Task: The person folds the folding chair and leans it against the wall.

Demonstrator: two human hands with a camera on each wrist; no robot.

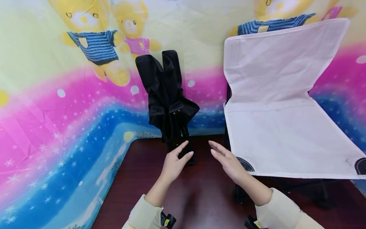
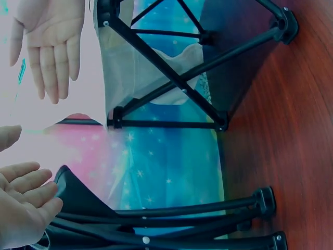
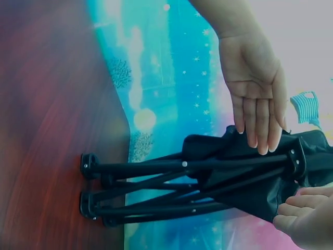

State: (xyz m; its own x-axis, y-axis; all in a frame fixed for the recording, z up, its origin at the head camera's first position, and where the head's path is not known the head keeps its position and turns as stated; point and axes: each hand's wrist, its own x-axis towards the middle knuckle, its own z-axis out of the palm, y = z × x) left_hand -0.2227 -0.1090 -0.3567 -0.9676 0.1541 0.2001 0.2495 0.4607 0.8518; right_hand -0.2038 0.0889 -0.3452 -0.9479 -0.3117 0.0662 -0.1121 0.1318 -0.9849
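Observation:
A folded black camping chair (image 1: 166,92) stands upright on the dark red table, its fabric bunched above a bundle of thin black legs (image 3: 151,167). In the head view my left hand (image 1: 172,164) is in front of its lower part, fingers extended and palm turned inward. Opposite it, my right hand (image 1: 231,166) is held with fingers straight, between the black chair and an unfolded chair with a white seat (image 1: 271,133). Both hands hold nothing, and the palms face each other across a gap. In the left wrist view the white chair's crossed black legs (image 2: 179,83) show.
The dark red table (image 1: 148,184) has its left edge in view. Behind it hangs a cloth backdrop (image 1: 85,121) with bears and snowflakes. The unfolded white chair takes up the table's right side, close to my right forearm. Each wrist wears a small black device (image 1: 168,220).

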